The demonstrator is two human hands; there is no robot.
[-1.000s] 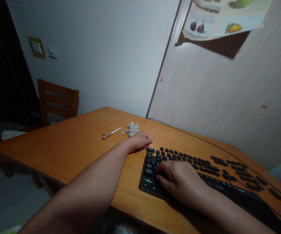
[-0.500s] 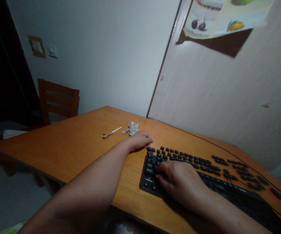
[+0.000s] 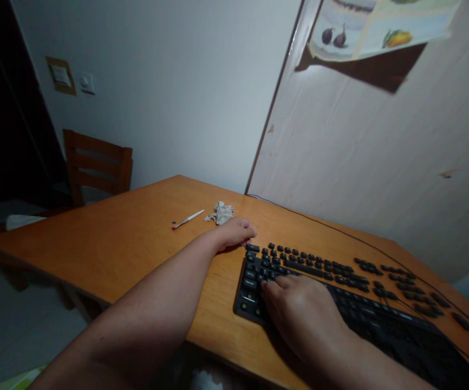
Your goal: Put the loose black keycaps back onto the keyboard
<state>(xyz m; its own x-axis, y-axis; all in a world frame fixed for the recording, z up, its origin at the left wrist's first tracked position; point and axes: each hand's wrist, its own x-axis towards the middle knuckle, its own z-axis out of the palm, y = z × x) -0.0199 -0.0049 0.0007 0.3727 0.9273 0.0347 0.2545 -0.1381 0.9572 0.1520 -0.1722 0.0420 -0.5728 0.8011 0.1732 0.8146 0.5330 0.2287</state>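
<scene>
A black keyboard (image 3: 240, 295) lies along the table's front edge, with some key posts bare at its near left corner. My right hand (image 3: 301, 306) is over its left part, fingertips bent together down onto the keys. Whatever is under those fingertips is hidden by the hand. Beyond the keyboard's far left corner my left hand (image 3: 236, 232) rests on the table, fingers loosely bent and nothing visible in them. A loose wide keycap (image 3: 252, 248) lies just beside its fingertips. Rows of loose black keycaps (image 3: 319, 261) and a long space bar key (image 3: 303, 268) lie behind the keyboard.
Crumpled greyish tissue (image 3: 220, 213) lies behind my left hand, with a white toothbrush-like stick (image 3: 189, 219) to its left. A thin black cable (image 3: 319, 221) runs along the back of the wooden table (image 3: 137, 238). A wooden chair (image 3: 98, 165) stands at the far left.
My right hand's fingers have drawn closer together on the keys and the hand has shifted slightly. My left hand stays where it was.
</scene>
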